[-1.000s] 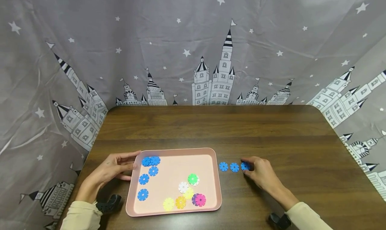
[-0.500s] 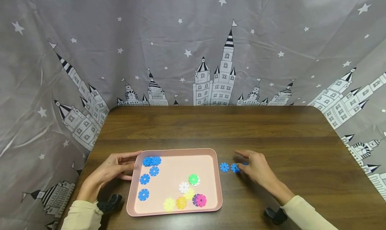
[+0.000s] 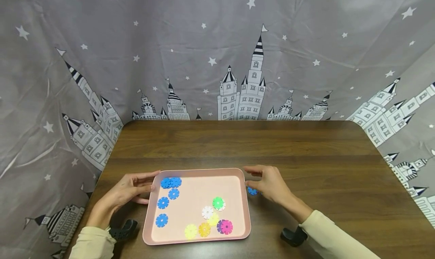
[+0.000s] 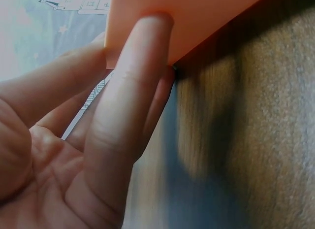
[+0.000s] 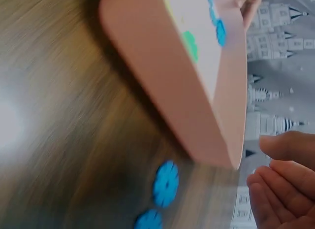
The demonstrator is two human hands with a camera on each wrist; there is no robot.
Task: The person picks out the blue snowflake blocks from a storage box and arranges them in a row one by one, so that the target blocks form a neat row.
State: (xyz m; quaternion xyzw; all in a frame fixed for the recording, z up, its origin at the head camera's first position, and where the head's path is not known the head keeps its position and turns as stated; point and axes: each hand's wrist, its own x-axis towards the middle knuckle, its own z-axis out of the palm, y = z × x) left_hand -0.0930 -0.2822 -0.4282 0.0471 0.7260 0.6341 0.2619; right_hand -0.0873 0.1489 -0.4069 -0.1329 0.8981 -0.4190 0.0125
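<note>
A pink rectangular tray (image 3: 190, 205) lies on the table. Straight fingers of my left hand (image 3: 119, 193) touch its left wall; in the left wrist view one finger (image 4: 128, 81) rests flat against the outer side. Just beyond the tray's right rim hovers my right hand (image 3: 272, 185), thumb and fingers apart, holding nothing. Below it, a blue notched plastic disc (image 3: 252, 190) shows partly on the table. The right wrist view has this blue disc (image 5: 166, 184) and another blue disc (image 5: 149, 220) beside it; a third is hidden in both views.
Inside the tray, several blue discs (image 3: 161, 220) gather at the left. Green (image 3: 218, 203), white, yellow, orange, purple and pink discs (image 3: 227, 227) lie toward the lower right, some overlapping. A grey castle-print curtain (image 3: 204, 43) hangs behind the wooden table (image 3: 210, 145).
My right hand has let go of the rightmost blue disc and moved left along the row to the tray's right rim. The left hand stays at the tray.
</note>
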